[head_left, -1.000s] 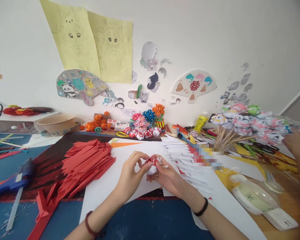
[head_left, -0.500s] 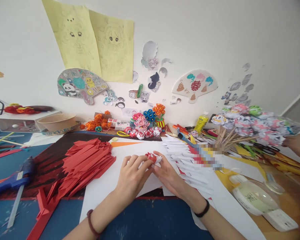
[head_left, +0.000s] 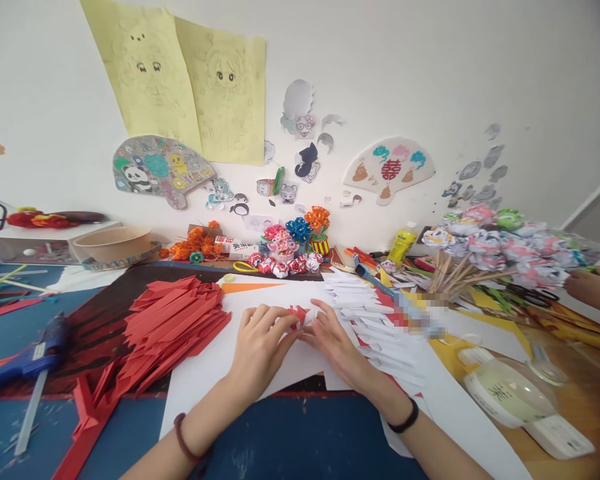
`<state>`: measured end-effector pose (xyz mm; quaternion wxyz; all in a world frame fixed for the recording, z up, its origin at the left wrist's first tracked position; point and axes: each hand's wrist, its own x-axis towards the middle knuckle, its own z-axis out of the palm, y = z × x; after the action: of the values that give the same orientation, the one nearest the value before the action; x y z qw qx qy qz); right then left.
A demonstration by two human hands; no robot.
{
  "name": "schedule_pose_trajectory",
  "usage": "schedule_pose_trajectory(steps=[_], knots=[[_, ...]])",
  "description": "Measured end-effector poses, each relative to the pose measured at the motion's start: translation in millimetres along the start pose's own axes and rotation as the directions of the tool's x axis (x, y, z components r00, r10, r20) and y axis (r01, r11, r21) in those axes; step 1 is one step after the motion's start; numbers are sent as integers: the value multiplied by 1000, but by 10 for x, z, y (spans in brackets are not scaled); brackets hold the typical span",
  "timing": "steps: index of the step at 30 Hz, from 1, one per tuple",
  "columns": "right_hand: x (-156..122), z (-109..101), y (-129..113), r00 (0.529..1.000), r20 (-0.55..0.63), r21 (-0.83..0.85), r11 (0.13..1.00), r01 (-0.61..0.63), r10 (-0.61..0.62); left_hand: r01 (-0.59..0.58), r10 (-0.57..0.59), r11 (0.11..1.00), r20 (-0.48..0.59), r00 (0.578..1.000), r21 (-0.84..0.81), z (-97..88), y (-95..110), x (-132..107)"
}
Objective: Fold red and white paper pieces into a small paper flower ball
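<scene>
Between my two hands, above a white sheet [head_left: 205, 363], is a small red and white folded paper flower [head_left: 299, 316]. My left hand [head_left: 267, 340] pinches its red side with thumb and fingertips. On its white side, the fingers of my right hand [head_left: 335, 343] close round the paper. Fingers hide part of the flower. Left of the sheet lies a pile of folded red paper strips [head_left: 175, 327]. Rows of folded white paper strips [head_left: 375, 333] lie beside my right hand. Several finished red and white paper flowers [head_left: 285, 265] sit behind the sheet.
A blue glue gun [head_left: 40, 353] lies at the left. Farther right are a bunch of paper flowers on sticks [head_left: 480, 250], a yellow bottle [head_left: 403, 245] and a clear bottle [head_left: 510, 390]. Another person's hand [head_left: 593, 290] shows at the right edge. A beige bowl [head_left: 113, 243] stands back left.
The paper flower has turned in my fingers and shifted slightly left, showing more of its white side. My right fingers have changed their hold. The view has moved a little.
</scene>
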<state>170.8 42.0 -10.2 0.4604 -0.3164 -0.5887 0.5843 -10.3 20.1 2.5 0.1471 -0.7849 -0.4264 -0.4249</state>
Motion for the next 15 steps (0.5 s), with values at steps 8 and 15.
schedule_pose_trajectory(steps=[8,15], knots=[[13,-153,12,819,157,-831,374,412,-552,20,-6,992,111,994,-123,70,-84,-30],[11,-167,38,766,234,-870,222,440,-599,-21,49,984,151,987,-179,56,-67,-33]])
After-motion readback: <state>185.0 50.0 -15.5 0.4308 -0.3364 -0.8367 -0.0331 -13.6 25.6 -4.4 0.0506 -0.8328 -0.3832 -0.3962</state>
